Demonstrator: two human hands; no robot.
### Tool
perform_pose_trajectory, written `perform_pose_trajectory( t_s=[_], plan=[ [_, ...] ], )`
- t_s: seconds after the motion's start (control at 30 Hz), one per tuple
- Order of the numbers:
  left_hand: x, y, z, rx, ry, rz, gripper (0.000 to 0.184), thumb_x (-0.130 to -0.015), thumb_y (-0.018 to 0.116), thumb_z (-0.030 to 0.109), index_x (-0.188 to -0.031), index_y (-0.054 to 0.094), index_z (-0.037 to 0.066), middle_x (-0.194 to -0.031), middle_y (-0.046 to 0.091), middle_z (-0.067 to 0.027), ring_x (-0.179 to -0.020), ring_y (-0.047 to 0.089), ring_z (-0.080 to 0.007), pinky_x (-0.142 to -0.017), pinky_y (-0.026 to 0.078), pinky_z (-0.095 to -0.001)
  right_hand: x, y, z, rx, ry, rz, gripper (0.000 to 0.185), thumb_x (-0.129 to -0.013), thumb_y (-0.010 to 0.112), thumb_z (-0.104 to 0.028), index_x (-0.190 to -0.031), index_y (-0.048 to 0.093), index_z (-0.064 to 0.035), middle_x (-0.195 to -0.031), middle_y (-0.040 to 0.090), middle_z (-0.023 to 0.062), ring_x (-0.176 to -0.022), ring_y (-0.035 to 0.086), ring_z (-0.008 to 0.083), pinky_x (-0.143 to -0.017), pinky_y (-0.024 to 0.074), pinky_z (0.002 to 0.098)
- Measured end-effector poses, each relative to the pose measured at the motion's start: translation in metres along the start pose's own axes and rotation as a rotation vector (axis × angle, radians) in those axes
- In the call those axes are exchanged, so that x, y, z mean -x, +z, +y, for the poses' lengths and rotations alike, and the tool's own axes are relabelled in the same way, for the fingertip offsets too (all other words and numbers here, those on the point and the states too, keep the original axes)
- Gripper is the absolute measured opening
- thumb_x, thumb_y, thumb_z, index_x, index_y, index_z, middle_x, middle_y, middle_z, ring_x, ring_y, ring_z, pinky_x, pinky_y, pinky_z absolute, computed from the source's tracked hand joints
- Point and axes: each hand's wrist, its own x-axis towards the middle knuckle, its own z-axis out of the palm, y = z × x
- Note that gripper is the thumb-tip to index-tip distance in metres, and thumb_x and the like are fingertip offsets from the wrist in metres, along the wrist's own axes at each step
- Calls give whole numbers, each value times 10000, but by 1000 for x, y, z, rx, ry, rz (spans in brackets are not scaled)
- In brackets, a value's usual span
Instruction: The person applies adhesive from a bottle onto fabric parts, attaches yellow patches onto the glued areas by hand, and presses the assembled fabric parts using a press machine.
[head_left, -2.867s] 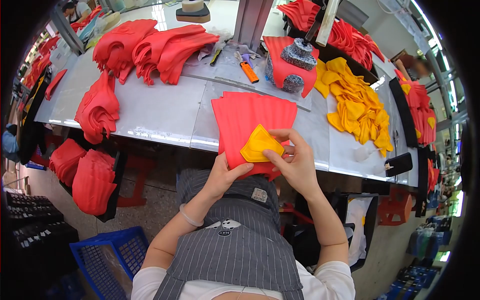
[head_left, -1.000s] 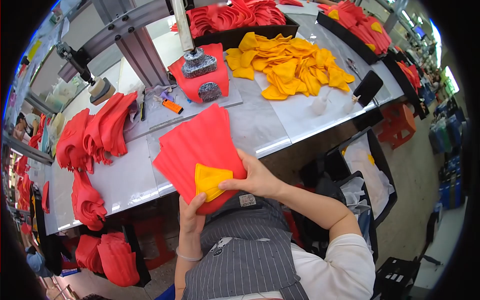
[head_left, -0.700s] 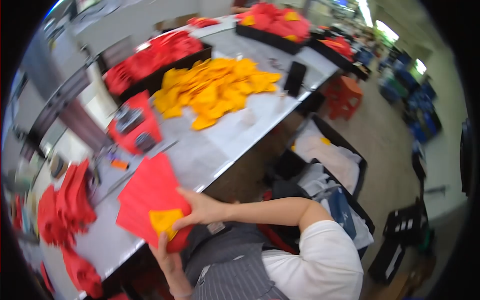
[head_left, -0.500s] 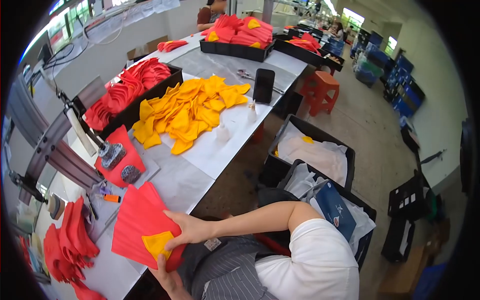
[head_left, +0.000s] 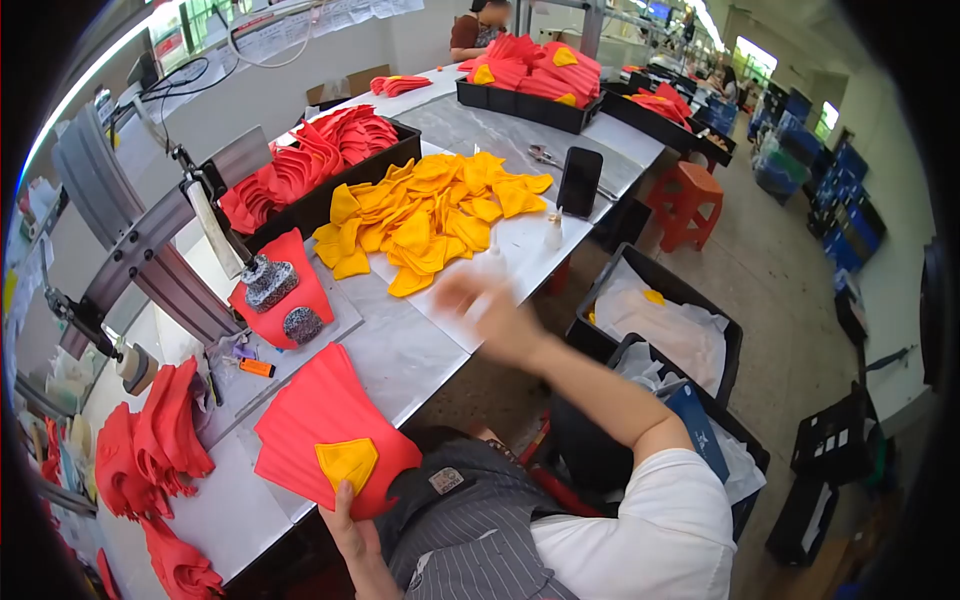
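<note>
My left hand point(head_left: 352, 527) grips the lower edge of a red ridged fabric piece point(head_left: 325, 410), its thumb against a yellow patch point(head_left: 347, 462) that lies on the red. The piece extends over the table's front edge. My right hand point(head_left: 480, 305) is away from the fabric, smeared by motion; its fingers cannot be made out. Close behind it stands a small white bottle point(head_left: 492, 262), partly hidden. Another small bottle point(head_left: 554, 235) stands farther right. A pile of yellow patches point(head_left: 420, 220) lies beyond my right hand.
A metal press frame point(head_left: 150, 250) with a padded head point(head_left: 270, 284) stands at left over a red piece. Red pieces point(head_left: 150, 440) lie at front left. Black bins point(head_left: 530, 110) of red pieces, a phone point(head_left: 580, 182), an orange stool point(head_left: 688, 205) and floor crates point(head_left: 735, 350) are around.
My right hand has let go of the red piece and moved up and right toward the small bottles. My left hand still holds the piece. The view has shifted, with the scene now farther right.
</note>
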Motion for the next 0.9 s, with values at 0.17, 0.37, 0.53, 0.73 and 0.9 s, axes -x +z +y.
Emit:
perform_pose_trajectory(
  t_s=[0.17, 0.37, 0.53, 0.73, 0.9],
  plan=[
    [-2, -4, -2, 4, -23, 1, 664, -822, 682, 139, -1384, 362, -10, -1312, 508, -134, -1211, 506, -251, -1043, 382, -386, -62, -209, 144, 240, -46, 1197, 417, -722, 818, -188, -987, 536, -33, -900, 596, 66, -829, 573, 175, -771, 471, 326],
    [-3, -5, -2, -10, -29, 22, 668, -821, 677, 145, -1388, 359, -8, -1322, 506, -134, -1211, 507, -253, -1050, 374, -385, -64, -257, 261, 53, 517, 854, 898, -617, 881, -171, -1307, 348, 41, -1305, 505, 220, -1176, 527, 262, -998, 419, 343],
    [-2, -1, -1, -26, -29, 23, 668, -818, 671, 146, -1388, 361, -12, -1322, 508, -135, -1212, 507, -255, -1048, 375, -383, -84, -259, 300, 249, 483, 903, 704, -625, 830, -123, -1216, 474, 14, -1158, 608, 181, -1055, 603, 257, -918, 472, 328],
    [-3, 0, 0, -35, -42, 22, 673, -821, 669, 153, -1393, 355, -14, -1324, 505, -138, -1215, 505, -259, -1048, 375, -384, -72, -264, 299, 45, 458, 853, 704, -633, 854, -154, -1203, 480, 24, -1166, 600, 181, -1053, 601, 245, -918, 475, 336],
    [-4, -5, -2, -26, -43, 15, 677, -823, 670, 159, -1395, 353, -17, -1333, 497, -141, -1222, 499, -258, -1047, 374, -383, -36, -249, 291, -35, 382, 846, 715, -676, 836, -92, -1233, 411, 52, -1247, 532, 222, -1137, 555, 269, -982, 451, 367]
  ],
)
